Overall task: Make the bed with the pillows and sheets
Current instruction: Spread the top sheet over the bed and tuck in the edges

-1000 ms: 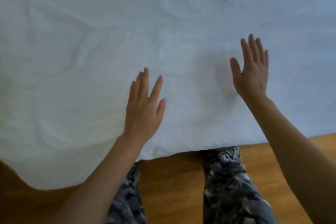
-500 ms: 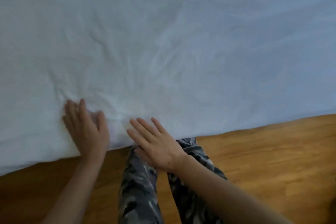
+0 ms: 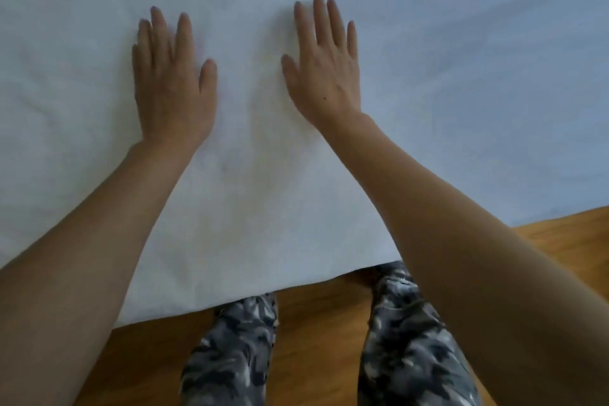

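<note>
A white sheet covers the bed and fills the upper two thirds of the view, mostly smooth with faint creases. My left hand lies palm down on it left of centre, fingers spread and pointing away from me. My right hand lies flat beside it, a hand's width to the right, fingers spread too. Neither hand grips the cloth. The sheet's near edge hangs over the bed side, just in front of my legs. No pillow is in view.
A wooden floor shows along the bottom and at the right. My legs in grey camouflage trousers stand against the bed's edge.
Both hands have moved from the sheet's near edge at lower left up onto the bed's top, now flat and side by side. The creases near the edge look smoother.
</note>
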Action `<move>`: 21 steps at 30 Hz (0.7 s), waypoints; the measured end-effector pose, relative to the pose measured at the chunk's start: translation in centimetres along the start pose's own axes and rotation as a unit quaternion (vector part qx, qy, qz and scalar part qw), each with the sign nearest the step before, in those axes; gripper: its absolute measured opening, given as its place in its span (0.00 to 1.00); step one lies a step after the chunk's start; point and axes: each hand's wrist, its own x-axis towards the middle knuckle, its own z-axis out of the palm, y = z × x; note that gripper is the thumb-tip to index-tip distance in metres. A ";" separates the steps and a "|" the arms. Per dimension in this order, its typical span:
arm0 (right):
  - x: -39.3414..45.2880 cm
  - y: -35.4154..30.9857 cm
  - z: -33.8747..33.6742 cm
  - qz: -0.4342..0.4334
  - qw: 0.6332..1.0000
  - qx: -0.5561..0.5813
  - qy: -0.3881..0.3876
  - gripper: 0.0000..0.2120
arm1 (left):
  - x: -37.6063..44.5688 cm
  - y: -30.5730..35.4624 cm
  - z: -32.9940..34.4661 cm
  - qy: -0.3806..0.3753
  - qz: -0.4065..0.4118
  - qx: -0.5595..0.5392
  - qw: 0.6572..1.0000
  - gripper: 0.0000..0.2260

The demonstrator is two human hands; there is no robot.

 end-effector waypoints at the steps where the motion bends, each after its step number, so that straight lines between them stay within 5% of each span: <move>1: 0.3 2.3 0.2 0.008 1.000 0.005 -0.006 0.28 | -0.2 1.4 1.4 -0.014 0.012 0.013 1.000 0.26; 9: -16.2 18.2 2.2 -0.084 0.993 0.072 -0.045 0.24 | -15.9 19.5 10.1 -0.114 0.193 0.044 0.974 0.26; 12: -18.6 23.0 0.3 -0.153 0.975 0.161 -0.027 0.17 | -18.7 25.0 10.5 -0.112 0.166 -0.049 0.979 0.21; 14: -17.0 26.1 -1.8 -0.174 0.963 0.203 0.034 0.11 | -17.0 28.1 9.9 -0.026 0.126 -0.126 0.984 0.17; 18: -8.6 32.6 -6.1 -0.120 0.976 0.146 0.106 0.19 | -6.8 33.7 9.2 0.112 0.029 -0.103 0.988 0.17; 21: -2.4 39.0 -8.0 -0.052 0.996 0.055 0.046 0.26 | 1.1 37.2 10.6 0.085 -0.035 -0.053 0.994 0.24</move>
